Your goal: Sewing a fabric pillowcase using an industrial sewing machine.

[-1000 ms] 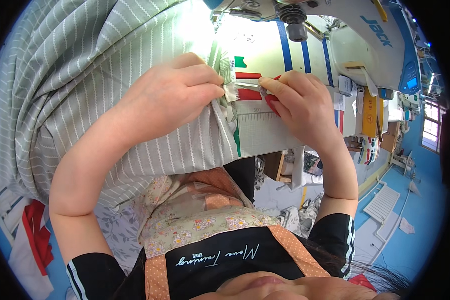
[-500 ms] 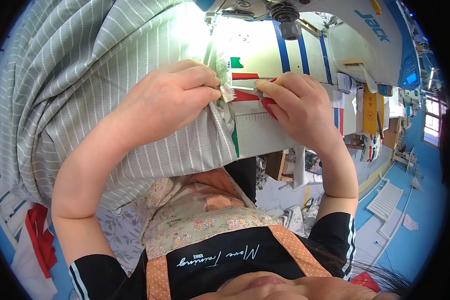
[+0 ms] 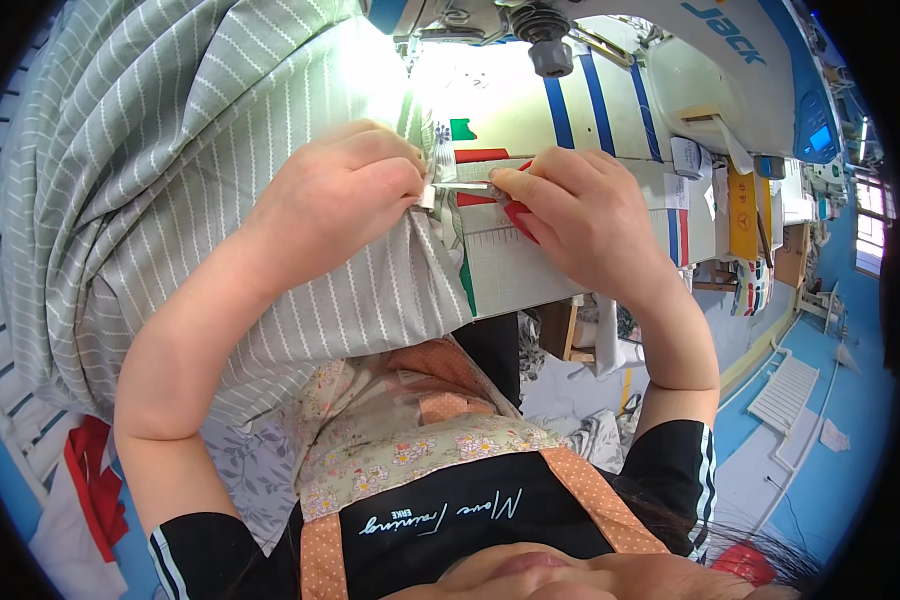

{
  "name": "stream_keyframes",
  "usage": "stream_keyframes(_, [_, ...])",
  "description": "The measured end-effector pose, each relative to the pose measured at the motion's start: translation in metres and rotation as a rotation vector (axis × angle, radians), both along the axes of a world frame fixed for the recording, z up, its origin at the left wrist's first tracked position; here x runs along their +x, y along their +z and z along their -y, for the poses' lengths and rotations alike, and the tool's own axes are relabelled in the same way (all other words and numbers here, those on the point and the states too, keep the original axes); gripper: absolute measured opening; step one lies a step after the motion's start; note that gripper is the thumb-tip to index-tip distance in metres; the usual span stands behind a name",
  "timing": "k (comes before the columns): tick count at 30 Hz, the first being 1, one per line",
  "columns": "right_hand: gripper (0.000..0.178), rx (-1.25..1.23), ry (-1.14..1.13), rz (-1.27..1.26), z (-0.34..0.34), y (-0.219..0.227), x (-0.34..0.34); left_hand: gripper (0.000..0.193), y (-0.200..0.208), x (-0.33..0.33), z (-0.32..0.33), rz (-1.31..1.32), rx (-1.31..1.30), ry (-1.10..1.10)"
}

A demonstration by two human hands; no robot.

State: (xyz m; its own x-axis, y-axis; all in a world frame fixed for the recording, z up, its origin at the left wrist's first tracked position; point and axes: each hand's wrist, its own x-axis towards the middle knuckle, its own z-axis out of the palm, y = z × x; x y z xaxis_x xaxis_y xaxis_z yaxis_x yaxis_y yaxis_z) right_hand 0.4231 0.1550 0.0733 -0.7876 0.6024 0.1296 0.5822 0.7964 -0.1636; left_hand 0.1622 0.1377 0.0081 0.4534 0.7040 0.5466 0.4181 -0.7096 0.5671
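- Left hand (image 3: 355,195): fingertips pinched together on the edge of the striped fabric (image 3: 235,130), at a small white tab (image 3: 428,196). The fingers hide part of the grip.
- Right hand (image 3: 575,205): closed around a red-handled tool (image 3: 519,219), probably scissors or snips. The palm covers most of it.
- Spacing: the hands are apart, at nearly the same level, with a short gap between their fingertips.
- Key relation: a slim pale blade (image 3: 464,186) spans this gap. Its long axis runs sideways, from the right fingertips toward the left fingertips.
- Tip position: the blade's left end is at or just beside the white tab. Contact between the two cannot be confirmed.
- Fabric position: the cloth lies to the left of the right hand and passes beneath the left hand and forearm. Its near-straight right edge runs away from the body, roughly square to the blade.
- Nearer hand: the left hand is on the edge itself; the right hand reaches it only through the tool.
- Beneath the gap: the worktop (image 3: 510,278) carries red strips (image 3: 481,155), a green patch (image 3: 462,129) and blue strips (image 3: 558,110).
- Beyond the hands: a sewing machine (image 3: 725,35) stands at the far side, its arm toward the upper right.
- Right of the right hand: a yellow box (image 3: 742,215).
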Motion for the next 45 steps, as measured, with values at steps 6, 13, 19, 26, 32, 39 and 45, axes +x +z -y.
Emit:
stream_keyframes(6, [0.033, 0.003, -0.020, -0.007, 0.002, 0.002, 0.005, 0.014, 0.001, 0.000, 0.001, -0.003, -0.002, -0.004])
stream_keyframes(13, [0.034, 0.007, -0.063, -0.004, 0.003, 0.007, 0.010, 0.018, 0.001, 0.000, 0.000, -0.032, 0.036, -0.007])
stream_keyframes(19, [0.034, -0.009, -0.037, -0.029, 0.006, 0.009, 0.012, 0.029, 0.001, -0.004, 0.003, -0.117, -0.026, -0.039])
stream_keyframes(26, [0.034, -0.018, -0.035, -0.004, 0.004, 0.008, 0.008, 0.028, 0.000, -0.004, 0.003, -0.119, -0.019, -0.038])
stream_keyframes(32, [0.033, -0.009, -0.035, 0.006, 0.003, 0.008, 0.008, 0.028, 0.000, -0.004, 0.003, -0.118, -0.038, -0.032])
stream_keyframes(39, [0.032, -0.005, -0.025, -0.010, 0.003, 0.007, 0.008, 0.027, 0.001, -0.003, 0.003, -0.104, -0.021, -0.031])
stream_keyframes(45, [0.031, -0.024, -0.021, 0.006, 0.002, 0.003, 0.003, 0.018, 0.002, 0.000, 0.003, -0.078, 0.037, -0.004])
